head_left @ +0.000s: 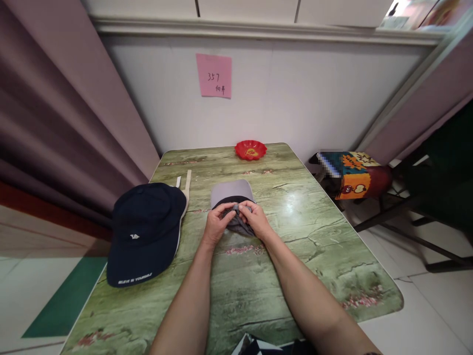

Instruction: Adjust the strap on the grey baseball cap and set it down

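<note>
A grey cap [231,192] lies on the green wood-patterned table [303,236], brim pointing away from me. My left hand [216,224] and my right hand [255,219] both pinch the cap's back part, fingertips meeting over its dark inner band. The rear of the cap is bunched under my fingers and partly hidden. To the left lies a dark navy cap [144,231] with a small white logo and white lettering on its brim, untouched.
A red dish [250,149] sits at the table's far edge by the white wall. A pink note [214,75] hangs on the wall. A curtain [55,113] hangs at the left. A stool with a colourful cushion [354,175] stands to the right.
</note>
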`<state>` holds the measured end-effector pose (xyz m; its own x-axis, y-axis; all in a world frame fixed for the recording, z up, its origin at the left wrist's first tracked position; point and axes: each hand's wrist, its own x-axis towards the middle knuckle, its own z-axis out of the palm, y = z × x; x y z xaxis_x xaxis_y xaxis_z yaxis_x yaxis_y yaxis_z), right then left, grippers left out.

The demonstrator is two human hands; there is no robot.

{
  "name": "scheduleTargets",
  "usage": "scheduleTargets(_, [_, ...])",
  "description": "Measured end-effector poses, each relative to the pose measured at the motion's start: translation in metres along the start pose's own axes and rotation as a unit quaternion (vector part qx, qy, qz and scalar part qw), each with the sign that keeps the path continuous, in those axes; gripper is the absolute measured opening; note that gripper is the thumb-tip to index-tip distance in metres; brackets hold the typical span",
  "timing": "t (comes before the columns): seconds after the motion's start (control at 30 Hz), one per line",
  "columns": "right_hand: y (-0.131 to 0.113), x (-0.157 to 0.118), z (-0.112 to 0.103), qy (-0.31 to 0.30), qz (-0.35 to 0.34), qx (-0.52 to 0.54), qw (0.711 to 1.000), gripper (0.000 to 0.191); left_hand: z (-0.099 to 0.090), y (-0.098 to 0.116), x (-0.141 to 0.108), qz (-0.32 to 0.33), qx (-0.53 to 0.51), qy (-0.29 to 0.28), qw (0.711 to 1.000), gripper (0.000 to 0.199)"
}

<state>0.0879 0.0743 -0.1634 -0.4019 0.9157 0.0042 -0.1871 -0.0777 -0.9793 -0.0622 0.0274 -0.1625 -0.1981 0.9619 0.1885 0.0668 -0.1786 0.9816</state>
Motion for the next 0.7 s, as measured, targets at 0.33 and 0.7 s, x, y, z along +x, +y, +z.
scheduleTargets(0.33, [-0.0004,-0.0022,-0.0002,0.004,-0.018,-0.003,1.0,0.032,0.0056,0.0029,-0.0006,-0.03,-0.048,0.028,0.998,0.036])
scheduleTargets(0.7, [-0.0003,-0.0033,0.0006,0.017,-0.037,-0.015,0.999,0.032,0.0045,-0.0005,-0.0001,0.001,-0.039,0.027,0.999,0.033])
